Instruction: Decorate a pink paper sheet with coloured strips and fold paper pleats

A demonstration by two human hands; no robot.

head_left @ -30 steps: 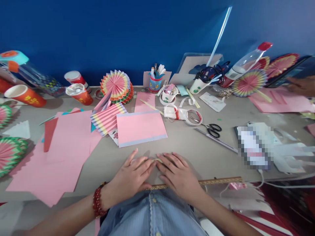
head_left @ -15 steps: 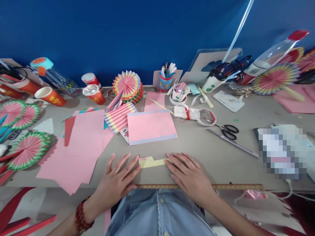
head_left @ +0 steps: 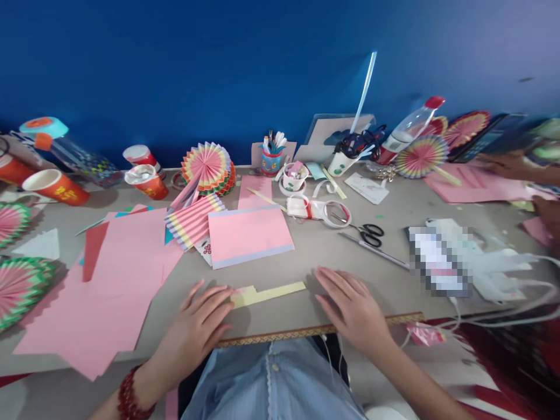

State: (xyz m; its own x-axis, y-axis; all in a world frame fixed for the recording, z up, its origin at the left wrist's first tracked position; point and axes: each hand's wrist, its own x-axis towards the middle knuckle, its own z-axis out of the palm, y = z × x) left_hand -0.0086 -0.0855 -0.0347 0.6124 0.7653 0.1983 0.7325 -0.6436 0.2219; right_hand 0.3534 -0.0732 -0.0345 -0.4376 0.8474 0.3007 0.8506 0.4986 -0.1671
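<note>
A narrow pale yellow paper strip [head_left: 271,293] lies flat on the grey table before me, with a bit of pink at its left end. My left hand [head_left: 199,321] rests with its fingers spread, the fingertips touching that left end. To the right of the strip, my right hand [head_left: 350,303] hovers or rests just apart from it, fingers stretched and holding nothing. Beyond the strip is a pink paper sheet [head_left: 251,236] with lilac bands along two edges. A pleated striped paper [head_left: 195,221] leans against its left side.
Pink sheets [head_left: 118,280] are piled at left, near paper fans [head_left: 26,286]. Scissors [head_left: 371,234], tape rolls [head_left: 336,214] and a grey pen-like stick [head_left: 376,251] lie ahead. A phone [head_left: 440,265] with cables is at right. Another person's hand [head_left: 507,165] shows at far right.
My right hand has come off the strip's right end, leaving it uncovered. The left hand stays at the other end. The view has turned right, bringing another person's hands into sight.
</note>
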